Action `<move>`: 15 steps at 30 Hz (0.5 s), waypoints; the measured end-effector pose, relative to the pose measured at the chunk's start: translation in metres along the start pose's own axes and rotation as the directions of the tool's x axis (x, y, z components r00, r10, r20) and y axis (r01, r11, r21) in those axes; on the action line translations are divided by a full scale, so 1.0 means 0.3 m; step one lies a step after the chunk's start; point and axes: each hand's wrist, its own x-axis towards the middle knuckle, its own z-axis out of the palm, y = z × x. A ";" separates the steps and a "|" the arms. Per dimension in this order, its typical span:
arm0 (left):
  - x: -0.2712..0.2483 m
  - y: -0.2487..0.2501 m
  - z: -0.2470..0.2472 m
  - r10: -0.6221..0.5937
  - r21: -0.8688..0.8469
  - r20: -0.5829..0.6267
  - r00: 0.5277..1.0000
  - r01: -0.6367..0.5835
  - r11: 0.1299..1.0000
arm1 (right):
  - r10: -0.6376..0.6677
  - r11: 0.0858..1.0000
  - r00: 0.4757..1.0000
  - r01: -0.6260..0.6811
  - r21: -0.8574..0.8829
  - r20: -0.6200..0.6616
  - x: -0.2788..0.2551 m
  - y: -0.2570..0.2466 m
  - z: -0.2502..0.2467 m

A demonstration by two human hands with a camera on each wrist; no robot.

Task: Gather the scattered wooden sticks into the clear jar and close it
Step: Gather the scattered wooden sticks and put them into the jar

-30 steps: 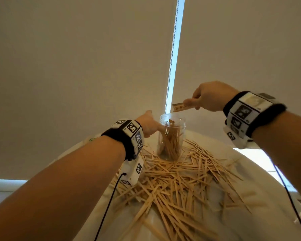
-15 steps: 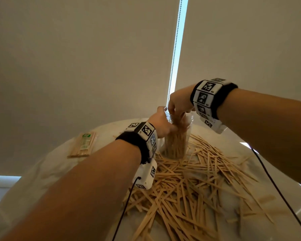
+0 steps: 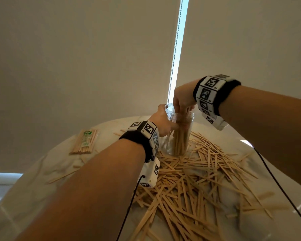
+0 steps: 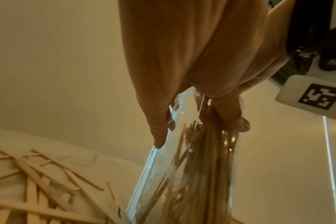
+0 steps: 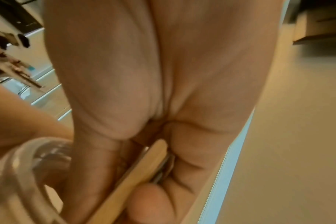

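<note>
A clear jar (image 3: 178,136) stands upright on the round white table (image 3: 42,164), partly filled with upright wooden sticks. My left hand (image 3: 163,123) grips the jar's left side near the neck; in the left wrist view its fingers (image 4: 159,133) wrap the jar (image 4: 182,174). My right hand (image 3: 182,100) reaches down into the jar's mouth, pinching a bundle of sticks (image 5: 144,165) at its rim (image 5: 29,159). A large pile of loose sticks (image 3: 189,180) covers the table in front of the jar. No lid is visible.
A wrapped packet of sticks (image 3: 85,141) lies at the table's left. A few stray sticks (image 3: 63,176) lie near the left edge. Closed blinds with a bright gap (image 3: 178,40) hang behind the table. Cables trail from both wrist cameras.
My right hand came down from above the jar with the bundle and now pushes it into the jar's mouth. My left hand stayed on the jar.
</note>
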 end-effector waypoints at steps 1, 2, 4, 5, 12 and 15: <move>0.000 0.000 0.001 0.007 0.000 0.003 1.000 -0.007 1.000 | -0.002 1.000 1.000 0.001 -0.032 -0.023 -0.002 -0.002 0.001; 0.003 -0.003 0.002 0.008 0.004 0.003 1.000 -0.008 1.000 | -0.005 0.999 0.999 0.003 -0.045 -0.037 0.000 -0.003 0.006; 0.005 -0.007 0.002 0.010 0.011 -0.005 1.000 -0.010 1.000 | -0.022 1.000 0.999 0.022 -0.011 -0.040 0.003 -0.002 0.015; 0.007 -0.007 0.003 0.009 0.011 -0.006 1.000 -0.009 1.000 | -0.031 0.998 0.998 0.034 0.055 -0.056 -0.001 0.004 0.020; 0.001 -0.006 0.008 0.019 -0.029 0.007 1.000 -0.019 0.999 | -0.018 1.000 0.993 0.020 0.020 -0.114 -0.013 0.008 0.082; 0.000 -0.008 0.011 0.044 -0.046 0.001 0.999 -0.044 0.998 | -0.030 0.992 0.992 0.045 0.122 -0.122 -0.024 0.030 0.074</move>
